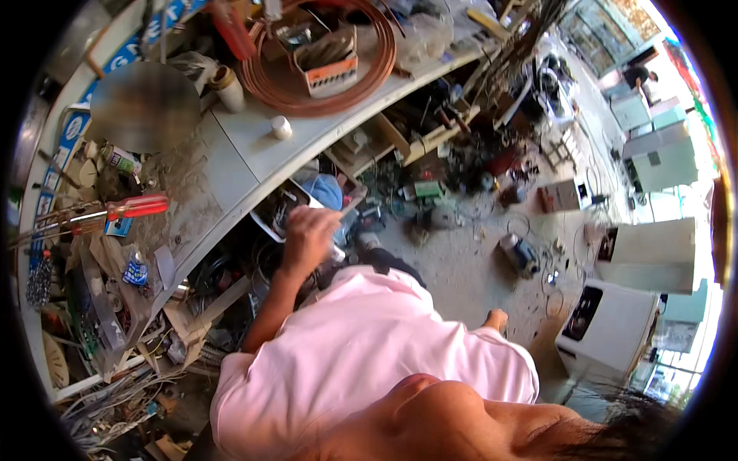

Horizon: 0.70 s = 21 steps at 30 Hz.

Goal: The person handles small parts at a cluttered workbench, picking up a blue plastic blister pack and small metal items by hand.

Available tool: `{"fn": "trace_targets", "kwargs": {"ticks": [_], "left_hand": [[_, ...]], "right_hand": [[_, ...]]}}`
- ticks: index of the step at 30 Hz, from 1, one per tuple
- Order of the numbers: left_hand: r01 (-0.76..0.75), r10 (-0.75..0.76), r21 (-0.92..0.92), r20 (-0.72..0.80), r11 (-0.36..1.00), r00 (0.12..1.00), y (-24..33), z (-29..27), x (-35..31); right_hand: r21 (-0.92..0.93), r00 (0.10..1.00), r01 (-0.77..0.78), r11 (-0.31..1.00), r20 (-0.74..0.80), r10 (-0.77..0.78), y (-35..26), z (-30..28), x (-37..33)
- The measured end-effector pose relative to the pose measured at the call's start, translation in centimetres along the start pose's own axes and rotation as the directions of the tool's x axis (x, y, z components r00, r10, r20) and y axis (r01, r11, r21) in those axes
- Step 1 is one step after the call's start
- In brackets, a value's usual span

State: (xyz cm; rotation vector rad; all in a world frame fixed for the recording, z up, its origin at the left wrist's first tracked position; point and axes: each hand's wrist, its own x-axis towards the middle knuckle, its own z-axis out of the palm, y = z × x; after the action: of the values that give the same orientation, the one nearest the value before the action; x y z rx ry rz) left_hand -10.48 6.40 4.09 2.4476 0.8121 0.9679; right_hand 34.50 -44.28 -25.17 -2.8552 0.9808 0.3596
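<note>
Hanging right hand (496, 319), curled left hand (309, 238) near workbench (231, 157)

coil (383, 50) on bench (211, 173) | cap (281, 128) before coil | appliances (619, 319) far right

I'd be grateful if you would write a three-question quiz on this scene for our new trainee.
1. Multiple choice: what lies on the workbench?
A) a coil of copper-coloured tubing
B) a wooden chair
C) a car tyre
2. True or false: the right hand rests on the workbench.
3. Fill in: the soft-looking item just beyond the left hand is ____ in colour.

Key:
1. A
2. False; it is apart from the bench, at the person's right side.
3. Blue
</note>
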Motion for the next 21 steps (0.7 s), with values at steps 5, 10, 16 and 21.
{"fn": "trace_targets", "kwargs": {"ticks": [5, 10, 16, 21], "left_hand": [[0.111, -0.111, 0.103, -0.004, 0.988, 0.994, -1.6, -1.3, -0.9], [0.092, -0.094, 0.031, 0.083, 0.995, 0.992, -2.2, 0.3, 1.4], [0.105, -0.109, 0.035, 0.149, 0.994, 0.983, -1.8, 0.5, 1.4], [0.131, -0.137, 0.044, 0.157, 0.990, 0.978, -2.5, 0.3, 1.0]], "right_hand": [[-0.667, 0.740, 0.665, 0.336, 0.526, -0.419, -0.6, 1.6, 0.8], [-0.571, 0.820, 0.572, 0.589, 0.386, -0.422, -6.4, 3.0, 0.2], [0.236, 0.730, 0.679, 0.695, -0.318, -0.605, -20.4, -15.0, -9.7], [0.173, 0.501, 0.837, 0.519, -0.622, -0.601, -24.6, -31.0, -19.2]]}}
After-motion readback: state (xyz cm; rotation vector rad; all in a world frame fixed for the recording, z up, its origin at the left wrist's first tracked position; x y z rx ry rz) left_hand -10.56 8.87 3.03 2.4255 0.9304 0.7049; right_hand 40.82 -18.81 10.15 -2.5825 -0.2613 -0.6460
